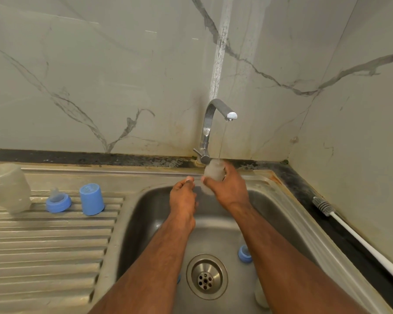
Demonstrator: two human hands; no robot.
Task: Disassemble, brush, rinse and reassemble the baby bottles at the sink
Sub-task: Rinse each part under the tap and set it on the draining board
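Right hand (230, 189) grips a clear bottle body (213, 172) under the thin stream from the tap (211, 123), over the sink (281, 214). Left hand (183, 197) sits just beside it, fingers curled; can't tell if it's holding anything. Brush (322, 206) lies on the right counter.

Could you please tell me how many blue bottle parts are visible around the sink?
3 clearly: a nipple ring and a cap on the drainboard, another ring in the basin. A blue sliver beside the left forearm may be a fourth.
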